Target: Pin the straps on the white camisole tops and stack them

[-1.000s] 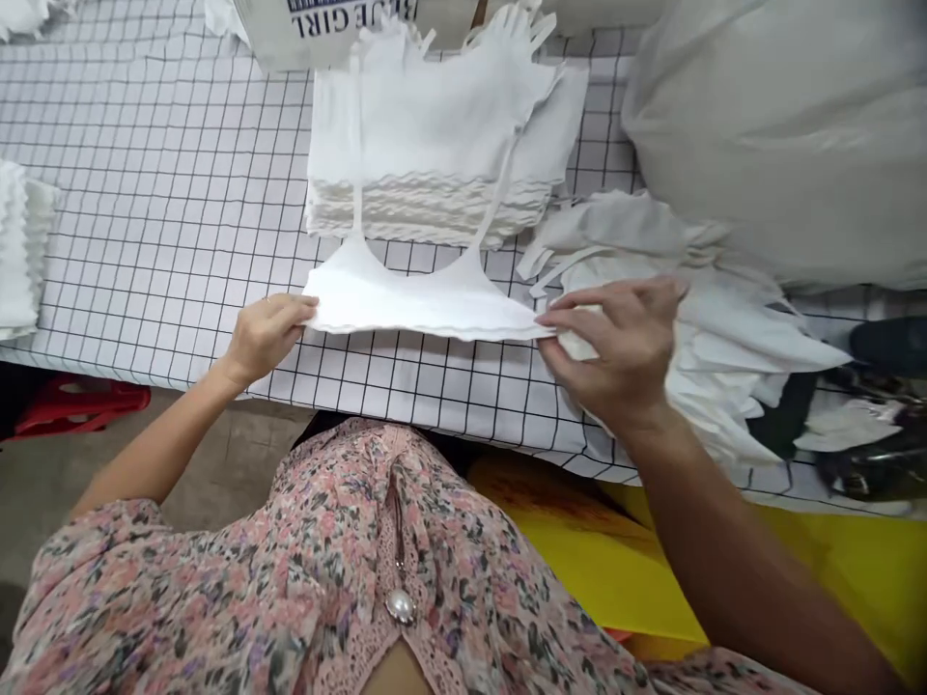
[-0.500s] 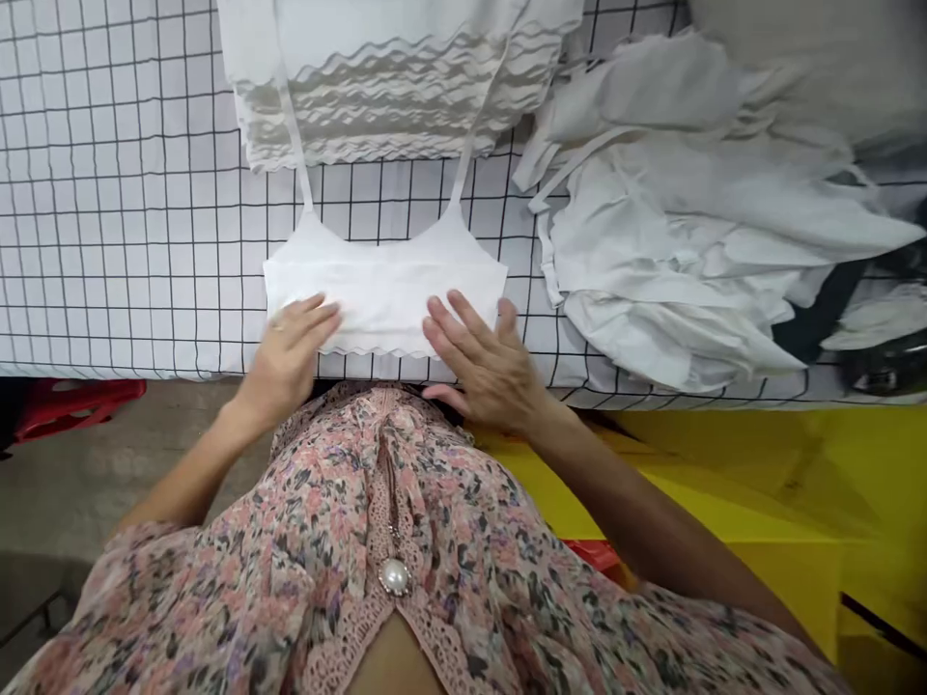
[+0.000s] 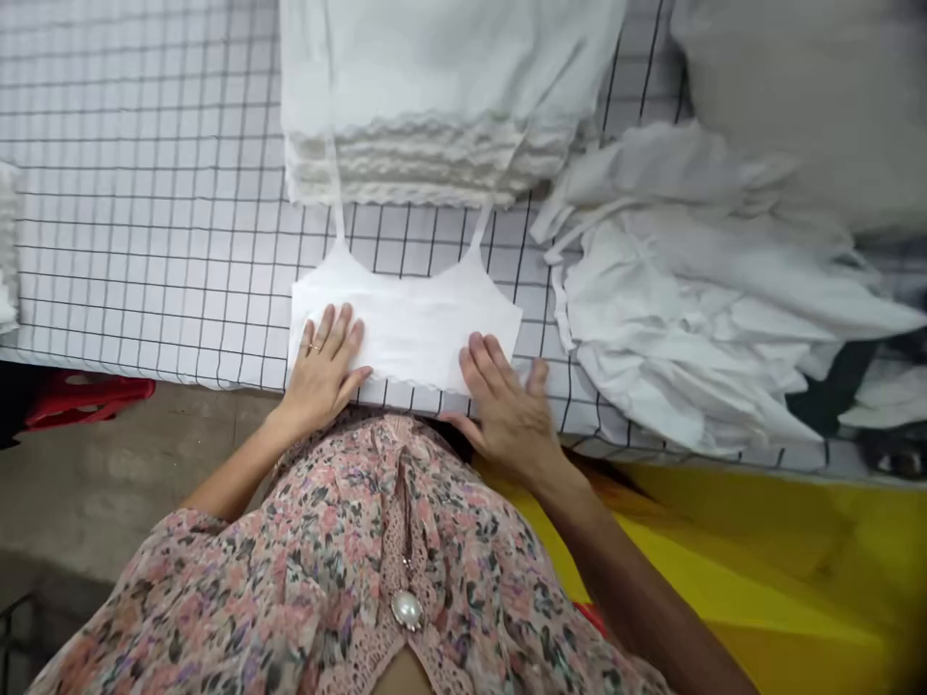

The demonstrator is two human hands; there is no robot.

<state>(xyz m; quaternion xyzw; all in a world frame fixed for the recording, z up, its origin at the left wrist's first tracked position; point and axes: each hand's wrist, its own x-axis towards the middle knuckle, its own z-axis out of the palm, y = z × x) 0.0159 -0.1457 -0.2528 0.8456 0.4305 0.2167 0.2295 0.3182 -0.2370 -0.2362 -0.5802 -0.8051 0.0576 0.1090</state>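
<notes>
A white cropped camisole top (image 3: pixel 406 328) with thin straps and a scalloped hem lies flat near the table's front edge. Its straps run up under a stack of folded white tops (image 3: pixel 427 106). My left hand (image 3: pixel 323 372) presses flat on its left part, fingers spread. My right hand (image 3: pixel 507 410) rests on its lower right corner, with the fingertips on the fabric and the thumb off it. Neither hand grips anything.
The table has a white cover with a black grid (image 3: pixel 145 193). A heap of loose white garments (image 3: pixel 688 309) lies to the right, below a pale sack (image 3: pixel 797 97). A white stack (image 3: pixel 7 241) sits at the left edge. Below are a red stool (image 3: pixel 87 398) and a yellow sheet (image 3: pixel 760 550).
My hands have gone from holding the top's side edges to pressing flat on it. The top now lies nearer the table's front edge, and the view has shifted.
</notes>
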